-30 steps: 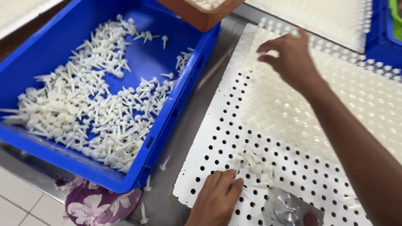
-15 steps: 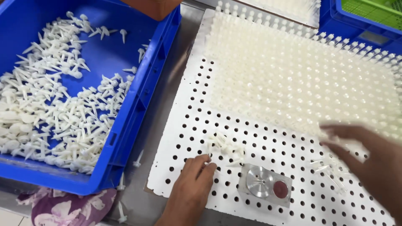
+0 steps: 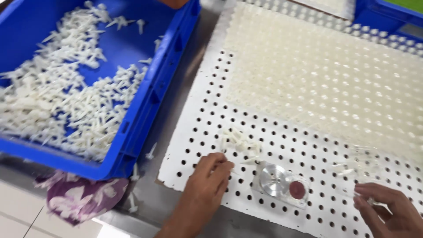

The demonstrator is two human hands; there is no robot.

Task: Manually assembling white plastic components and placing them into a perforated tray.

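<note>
White plastic pegs (image 3: 241,143) lie in a small loose heap on the perforated white board (image 3: 207,128), near its front edge and just beyond the left hand (image 3: 210,176). That hand rests palm down on the board, its fingers curled narrow, the fingertips (image 3: 227,166) close beside the heap's near side; whether they touch a peg cannot be told. The right hand (image 3: 387,209) sits at the board's front right corner, fingers bent and drawn together around a few faint, blurred pegs (image 3: 359,169); a firm hold on any one of them cannot be made out.

Between the two hands, on the board's front edge, lies a small clear plate carrying a round metal disc (image 3: 273,180) and a red spot (image 3: 297,189). It is just beside the heap and apart from both hands.

The board's far half is already packed with upright pegs (image 3: 326,83) in rows, reaching to its back and right edges. The front strip shows open holes, and this is the bare room around the hands.

To the left, a blue crate (image 3: 150,110) holds a large pile of the same white pegs (image 3: 57,101); its right wall runs close along the board's left edge, with a narrow strip of metal tabletop (image 3: 176,105) between, where a few stray pegs lie. A purple patterned cloth (image 3: 79,200) shows under the crate's front corner. Another blue bin (image 3: 387,13) stands past the board's far right corner.
</note>
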